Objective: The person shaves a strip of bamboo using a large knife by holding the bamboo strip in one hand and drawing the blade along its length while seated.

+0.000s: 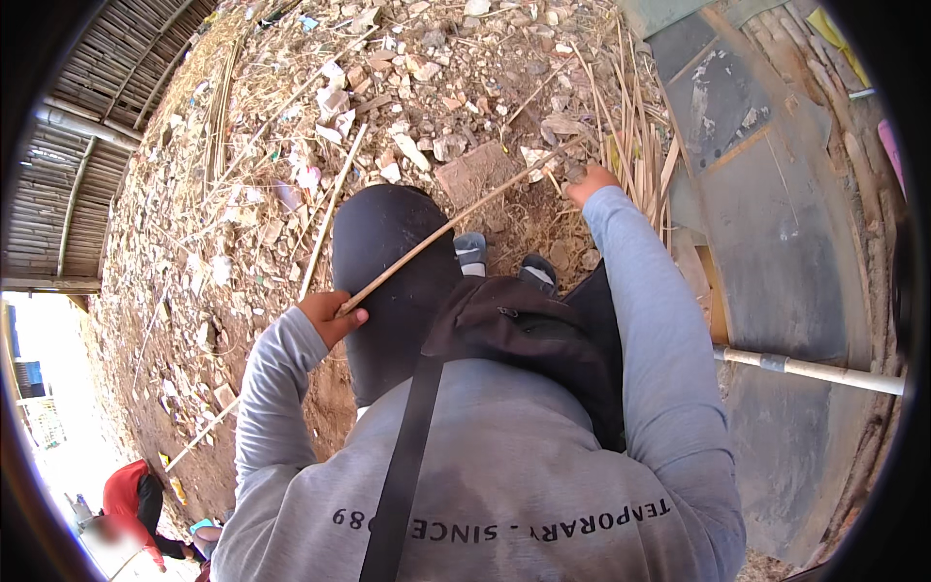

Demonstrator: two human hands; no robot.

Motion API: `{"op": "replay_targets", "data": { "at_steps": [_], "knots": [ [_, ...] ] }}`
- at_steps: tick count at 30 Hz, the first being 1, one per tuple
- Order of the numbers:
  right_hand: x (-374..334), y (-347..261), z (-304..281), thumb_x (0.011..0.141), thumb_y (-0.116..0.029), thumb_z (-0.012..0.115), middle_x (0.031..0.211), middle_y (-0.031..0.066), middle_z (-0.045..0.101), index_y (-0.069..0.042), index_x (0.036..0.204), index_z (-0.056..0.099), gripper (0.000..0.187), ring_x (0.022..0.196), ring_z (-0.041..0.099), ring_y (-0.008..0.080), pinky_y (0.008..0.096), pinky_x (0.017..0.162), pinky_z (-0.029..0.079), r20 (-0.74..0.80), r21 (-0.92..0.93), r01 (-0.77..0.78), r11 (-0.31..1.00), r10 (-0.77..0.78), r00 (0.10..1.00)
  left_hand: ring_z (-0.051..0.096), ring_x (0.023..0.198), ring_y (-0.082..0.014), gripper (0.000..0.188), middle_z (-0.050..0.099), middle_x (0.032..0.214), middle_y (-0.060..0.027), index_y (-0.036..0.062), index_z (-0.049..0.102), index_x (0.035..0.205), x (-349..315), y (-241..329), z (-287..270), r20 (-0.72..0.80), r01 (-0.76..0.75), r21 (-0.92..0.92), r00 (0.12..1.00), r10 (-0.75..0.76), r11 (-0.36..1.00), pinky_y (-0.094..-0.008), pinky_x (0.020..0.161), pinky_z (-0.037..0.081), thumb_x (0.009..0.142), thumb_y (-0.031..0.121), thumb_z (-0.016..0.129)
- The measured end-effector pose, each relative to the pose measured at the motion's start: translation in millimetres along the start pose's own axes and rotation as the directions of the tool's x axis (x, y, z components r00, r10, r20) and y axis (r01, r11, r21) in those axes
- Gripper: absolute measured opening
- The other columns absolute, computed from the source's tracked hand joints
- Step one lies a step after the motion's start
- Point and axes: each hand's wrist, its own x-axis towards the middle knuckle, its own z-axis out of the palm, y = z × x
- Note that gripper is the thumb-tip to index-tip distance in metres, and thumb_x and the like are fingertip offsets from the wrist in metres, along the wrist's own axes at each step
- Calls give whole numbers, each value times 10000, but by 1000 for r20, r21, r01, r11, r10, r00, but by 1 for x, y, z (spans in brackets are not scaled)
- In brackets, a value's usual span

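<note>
A long thin bamboo strip (456, 221) slants across my lap, its near end at the lower left and its far end beyond my raised knee. My left hand (332, 317) is closed round the near end, thumb along it. Close to the strip's far part, my right hand (592, 182) has its fingers curled in around a small greyish thing; its kind does not show, and whether the hand also touches the strip I cannot tell. Behind my left forearm passes another pale strip (335, 209). My dark-clothed knee (393, 242) lies under the held strip.
Broken stones and litter cover the ground, with a flat brick (475, 175) ahead. Split strips (635, 116) lie beside grey sheets (786, 233) on the right, where a pale pole (810, 371) juts out. A slatted bamboo wall (73, 175) stands left. A person in red (126, 495) is at lower left.
</note>
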Motion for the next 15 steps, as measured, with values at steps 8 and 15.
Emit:
{"op": "replay_targets", "data": {
  "at_steps": [8,15],
  "knots": [
    [-1,-3,17,722,-313,676,951,170,686,-113,1014,680,354,890,645,374,424,813,519,-3,4,155,988,-155,988,533,696,-154,356,567,694,-52,-6,636,987,4,-1,-1,44,57,-102,998,-53,993,-324,664,451,923,343,614],
    [-49,-57,0,739,-280,668,901,166,690,-94,975,680,301,842,656,358,412,787,529,66,41,209,977,-211,975,570,754,-153,386,622,763,-55,-1,641,988,6,-20,7,80,4,-188,997,11,982,-318,707,461,931,378,602]
  ]
}}
